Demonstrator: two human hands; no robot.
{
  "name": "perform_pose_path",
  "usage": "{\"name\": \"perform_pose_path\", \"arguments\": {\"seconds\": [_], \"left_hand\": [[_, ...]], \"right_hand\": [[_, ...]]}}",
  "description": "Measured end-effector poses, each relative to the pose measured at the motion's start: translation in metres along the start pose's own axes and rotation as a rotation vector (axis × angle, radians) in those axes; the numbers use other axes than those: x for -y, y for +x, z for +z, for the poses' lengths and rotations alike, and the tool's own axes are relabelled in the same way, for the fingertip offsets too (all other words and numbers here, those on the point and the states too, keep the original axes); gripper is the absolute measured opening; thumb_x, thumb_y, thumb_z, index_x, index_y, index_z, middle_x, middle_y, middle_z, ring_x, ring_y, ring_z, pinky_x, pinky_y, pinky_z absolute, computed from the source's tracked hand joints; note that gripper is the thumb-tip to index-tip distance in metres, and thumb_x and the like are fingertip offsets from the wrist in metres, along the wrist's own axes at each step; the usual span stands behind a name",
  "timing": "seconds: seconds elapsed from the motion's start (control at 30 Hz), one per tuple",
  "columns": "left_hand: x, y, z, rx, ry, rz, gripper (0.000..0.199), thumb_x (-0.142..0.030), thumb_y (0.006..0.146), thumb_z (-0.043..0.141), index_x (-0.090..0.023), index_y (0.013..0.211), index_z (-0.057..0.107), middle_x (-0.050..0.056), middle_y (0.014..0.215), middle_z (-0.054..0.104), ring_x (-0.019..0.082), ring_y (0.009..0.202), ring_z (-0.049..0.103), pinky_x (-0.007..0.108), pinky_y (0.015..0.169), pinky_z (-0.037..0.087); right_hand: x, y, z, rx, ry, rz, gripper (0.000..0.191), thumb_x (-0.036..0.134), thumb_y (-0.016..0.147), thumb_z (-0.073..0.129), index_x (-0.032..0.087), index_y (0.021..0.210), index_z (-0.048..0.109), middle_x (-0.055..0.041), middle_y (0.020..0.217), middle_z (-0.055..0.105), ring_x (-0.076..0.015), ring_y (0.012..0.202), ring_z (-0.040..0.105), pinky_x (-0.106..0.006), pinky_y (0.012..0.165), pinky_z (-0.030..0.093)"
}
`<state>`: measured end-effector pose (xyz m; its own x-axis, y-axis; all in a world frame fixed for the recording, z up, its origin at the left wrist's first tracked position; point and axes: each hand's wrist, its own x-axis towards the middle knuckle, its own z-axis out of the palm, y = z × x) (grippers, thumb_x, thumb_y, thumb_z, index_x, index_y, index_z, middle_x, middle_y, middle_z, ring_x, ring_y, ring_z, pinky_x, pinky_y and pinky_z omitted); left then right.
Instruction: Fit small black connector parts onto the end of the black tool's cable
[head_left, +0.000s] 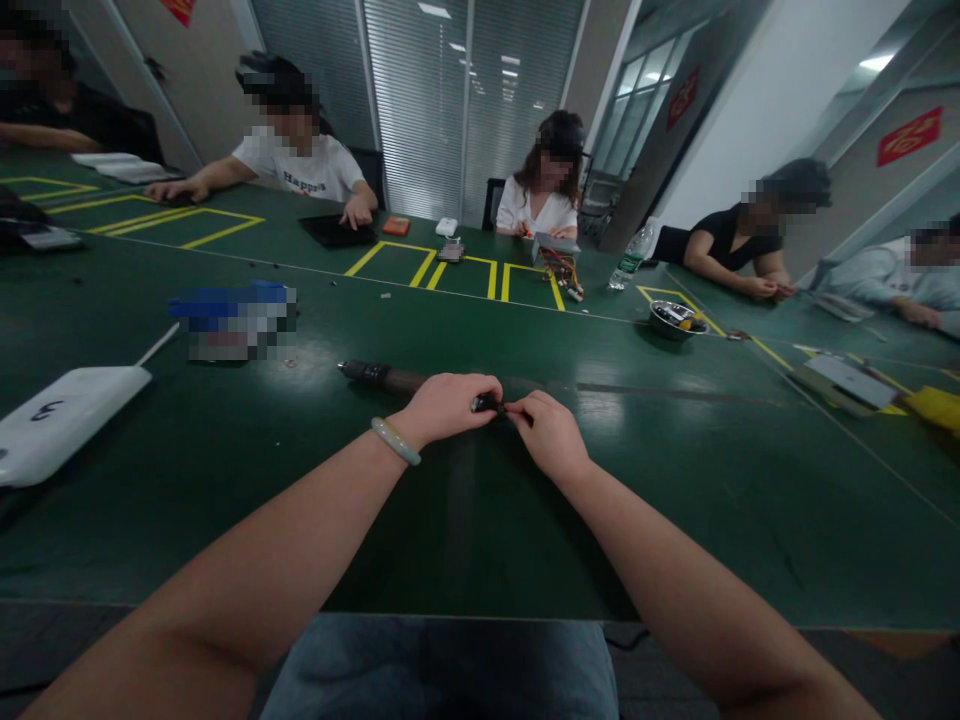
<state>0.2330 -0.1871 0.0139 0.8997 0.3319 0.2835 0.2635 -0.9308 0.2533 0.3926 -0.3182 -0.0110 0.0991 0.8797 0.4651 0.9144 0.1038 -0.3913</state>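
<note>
A dark, rod-shaped tool [379, 376] with a ribbed black collar and metal tip lies on the green table, pointing left. Its brownish shaft runs behind my left hand [448, 408], which is closed, with a jade-like bangle on the wrist. From the curled fingers sticks out a small glossy black piece [485, 403]; whether it belongs to the rod I cannot tell. My right hand [553, 437] is closed in a pinch at the right end of this black piece. The fingertips of both hands almost meet there, and my fingers hide much of the piece.
On the left lie a white device [71, 420] with a cable and a blurred blue-and-white packet [236, 322]. Farther back stand a metal bowl [675, 320], a water bottle [631, 258] and a grey box with coloured wires [555, 250]. Several people sit around the table.
</note>
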Motion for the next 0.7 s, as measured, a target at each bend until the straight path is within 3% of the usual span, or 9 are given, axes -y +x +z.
{"name": "perform_pose_path", "arguments": {"seconds": [0.2,0.7], "left_hand": [[-0.0004,0.0003,-0.0006,0.008,0.021,-0.004,0.02,-0.042,0.085,0.057,-0.028,0.099,0.061,-0.002,0.095,0.064,0.017,0.082,0.059,0.027,0.069,0.04],[0.0007,0.0013,0.0023,0.001,0.005,0.082,0.017,-0.037,0.086,0.058,-0.027,0.098,0.065,-0.002,0.102,0.065,0.017,0.092,0.06,0.029,0.078,0.044]], "right_hand": [[0.0029,-0.0006,0.0008,0.018,-0.032,0.003,0.01,0.012,0.089,0.062,0.018,0.093,0.068,-0.0024,0.091,0.061,-0.0162,0.086,0.058,-0.027,0.08,0.045],[0.0018,-0.0011,-0.0002,0.001,0.035,0.071,0.012,0.011,0.087,0.064,0.02,0.092,0.068,-0.0006,0.088,0.062,-0.0152,0.086,0.059,-0.026,0.079,0.045]]}}
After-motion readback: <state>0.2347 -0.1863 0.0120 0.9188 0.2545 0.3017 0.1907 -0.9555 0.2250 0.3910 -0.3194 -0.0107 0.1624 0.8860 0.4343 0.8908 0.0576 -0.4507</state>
